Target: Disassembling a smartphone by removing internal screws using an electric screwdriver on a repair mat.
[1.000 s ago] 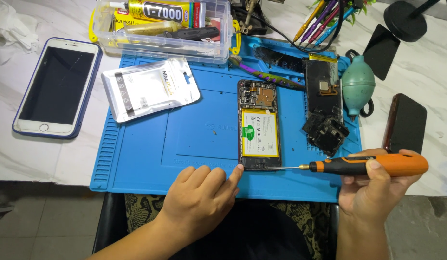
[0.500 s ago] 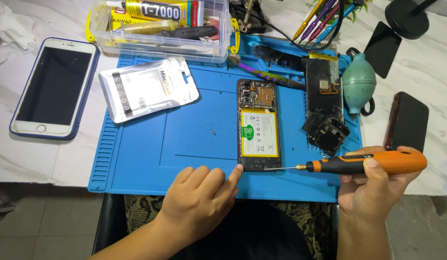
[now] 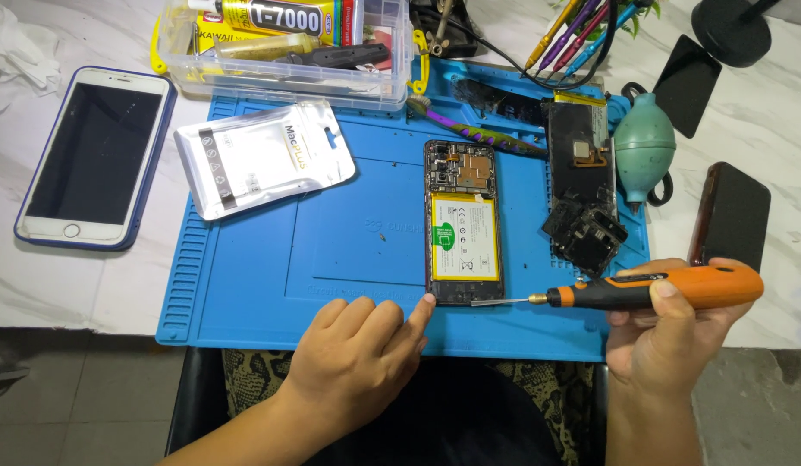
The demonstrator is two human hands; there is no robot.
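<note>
An opened phone [image 3: 463, 223], back cover off, lies on the blue work mat [image 3: 331, 259] with its yellow-edged battery and circuit board showing. My left hand [image 3: 361, 349] rests at the mat's front edge, index fingertip touching the phone's lower left corner. My right hand [image 3: 668, 332] grips an orange electric screwdriver [image 3: 650, 290] held level, its thin bit at the phone's bottom right edge.
A silver pouch [image 3: 262, 157] lies on the mat's left. A white phone in a blue case [image 3: 97, 155] sits left of the mat. Behind are a clear box with a glue tube [image 3: 288, 43], loose black parts [image 3: 581, 198], a teal blower bulb [image 3: 644, 148] and a dark phone [image 3: 730, 216].
The screwdriver has shifted slightly left, bringing its bit closer to the phone's bottom edge. My left hand has stayed at the phone's corner.
</note>
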